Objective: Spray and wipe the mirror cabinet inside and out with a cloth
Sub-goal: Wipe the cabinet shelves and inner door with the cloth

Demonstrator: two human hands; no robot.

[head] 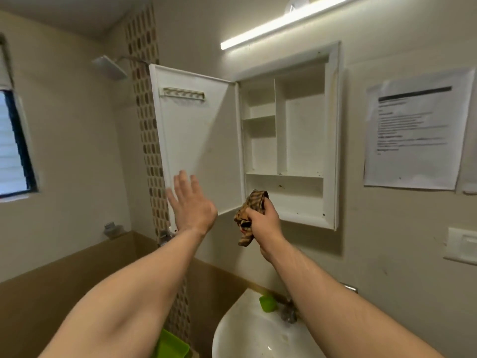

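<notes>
cabinet door (196,125) swung open; left hand (192,202) flat, fingers spread at door; right hand (263,218) grip clamped on checked cloth (249,215)

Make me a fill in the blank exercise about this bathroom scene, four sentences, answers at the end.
1. The cabinet door stands ____.
2. The right hand grips a checked ____.
3. The left hand, raised near the door, holds ____.
4. The green cup sits on the rim of the ____.

Answers: open; cloth; nothing; sink
</notes>
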